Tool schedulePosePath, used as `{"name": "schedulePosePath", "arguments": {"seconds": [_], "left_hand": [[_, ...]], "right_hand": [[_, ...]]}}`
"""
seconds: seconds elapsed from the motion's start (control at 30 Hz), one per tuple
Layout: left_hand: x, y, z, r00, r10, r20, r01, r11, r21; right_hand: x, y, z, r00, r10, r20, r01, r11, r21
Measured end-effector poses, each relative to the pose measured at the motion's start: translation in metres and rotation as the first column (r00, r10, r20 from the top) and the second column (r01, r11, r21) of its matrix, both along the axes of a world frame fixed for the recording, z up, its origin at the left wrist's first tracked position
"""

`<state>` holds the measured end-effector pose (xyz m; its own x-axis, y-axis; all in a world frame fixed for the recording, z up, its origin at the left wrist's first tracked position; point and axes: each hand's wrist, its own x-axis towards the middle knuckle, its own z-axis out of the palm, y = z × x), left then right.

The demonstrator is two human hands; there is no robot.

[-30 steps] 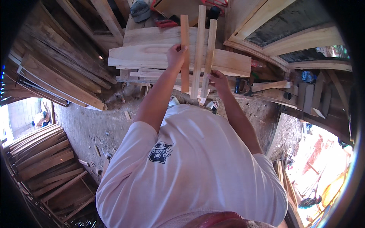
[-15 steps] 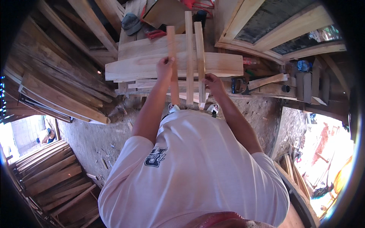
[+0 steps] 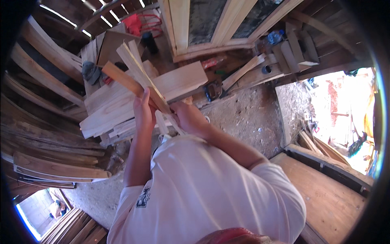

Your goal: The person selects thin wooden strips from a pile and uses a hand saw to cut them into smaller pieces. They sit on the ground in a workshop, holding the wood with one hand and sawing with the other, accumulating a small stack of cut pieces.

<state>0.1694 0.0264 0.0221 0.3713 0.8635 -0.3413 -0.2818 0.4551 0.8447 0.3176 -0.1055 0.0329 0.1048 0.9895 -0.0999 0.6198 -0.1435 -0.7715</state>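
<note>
Closely gathered strips: one reddish-brown strip [image 3: 122, 77] and two pale strips [image 3: 136, 67] are held at a slant between the two hands, their far ends spread apart and pointed away and leftward.
Left hand: the reddish-brown strip is gripped near its lower part by the left hand [image 3: 144, 114], with the thumb laid against the wood.
Right hand: the lower part of the pale strips is grasped by the right hand [image 3: 190, 118], its fingers curled in; the fingertips are hidden.
Beyond the hands: a wide plank [image 3: 183, 79] is laid on the bench [image 3: 90, 53], behind the strips; a grey cap [image 3: 91, 72] is seen farther left, and a dark cylinder [image 3: 150, 42] past the strips.
Beyond the right hand, to its right: a saw [image 3: 212, 90] with a dark handle is placed near a pale offcut [image 3: 243, 71]; farther off, a wooden frame [image 3: 183, 24] with dark panels is stood upright.
Left of the left hand: long boards [image 3: 61, 166] are stacked, well apart from it.
</note>
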Motion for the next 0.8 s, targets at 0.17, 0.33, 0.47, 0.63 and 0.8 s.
{"name": "schedulePosePath", "arguments": {"seconds": [0.17, 0.33, 0.47, 0.63, 0.8], "left_hand": [[0.054, -0.03, 0.023, 0.994, -0.103, -0.038, 0.103, 0.995, -0.006], [0.109, -0.049, 0.022, 0.964, -0.246, -0.1, 0.251, 0.968, 0.032], [0.163, -0.073, 0.012, 0.944, -0.308, -0.116, 0.317, 0.946, 0.07], [0.212, -0.09, -0.008, 0.781, -0.51, -0.359, 0.614, 0.731, 0.297], [0.177, -0.079, 0.004, 0.658, -0.611, -0.441, 0.735, 0.648, 0.199]], "right_hand": [[0.038, -0.036, 0.004, 0.982, -0.029, 0.189, 0.025, 0.999, 0.02], [0.069, -0.062, 0.0, 0.951, -0.187, 0.248, 0.139, 0.97, 0.2], [0.088, -0.078, -0.009, 0.934, -0.339, -0.112, 0.353, 0.925, 0.14], [0.13, -0.088, -0.075, 0.793, -0.561, -0.237, 0.578, 0.816, 0.002], [0.196, -0.076, -0.158, 0.41, -0.845, -0.343, 0.795, 0.515, -0.32]]}}
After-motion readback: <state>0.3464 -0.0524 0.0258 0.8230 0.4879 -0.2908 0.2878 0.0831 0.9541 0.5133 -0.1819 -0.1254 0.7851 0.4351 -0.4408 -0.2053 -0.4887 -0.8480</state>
